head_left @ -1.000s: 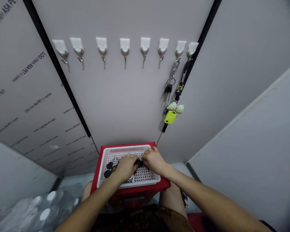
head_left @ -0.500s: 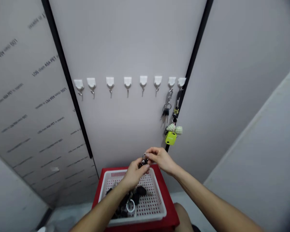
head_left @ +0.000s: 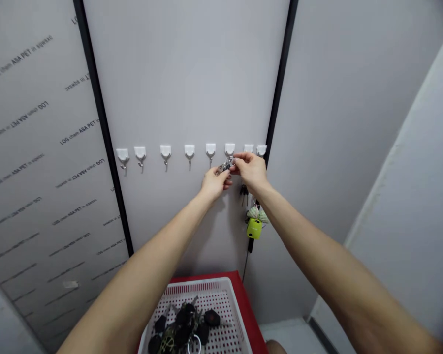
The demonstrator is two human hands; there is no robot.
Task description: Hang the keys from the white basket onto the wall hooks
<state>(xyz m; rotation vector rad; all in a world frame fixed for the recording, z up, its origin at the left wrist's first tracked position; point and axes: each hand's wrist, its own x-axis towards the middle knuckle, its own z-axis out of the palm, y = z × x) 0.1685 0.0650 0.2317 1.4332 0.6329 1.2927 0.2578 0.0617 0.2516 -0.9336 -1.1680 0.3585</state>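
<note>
Both my hands are raised to the wall, at a white hook [head_left: 229,148] third from the right. Between them is a bunch of keys [head_left: 226,166] on a metal ring. My right hand [head_left: 251,172] pinches the ring at its top, close to the hook. Lower and to the left, my left hand [head_left: 214,184] has its fingers closed on the keys. Whether the ring touches the hook is hidden by the fingers. Behind my right hand, black-headed keys [head_left: 244,191] hang from the neighbouring hook, partly covered.
More white hooks [head_left: 166,151] run leftward along the wall. A lime-green tag [head_left: 254,228] with a checked bow hangs at the right end. Below, a white perforated basket [head_left: 239,314] holds several black keys [head_left: 184,314] on a red stand [head_left: 249,305].
Both hands have risen from above the basket to the row of hooks, carrying the keys with them. The camera view has shifted, so the hooks sit lower in the picture.
</note>
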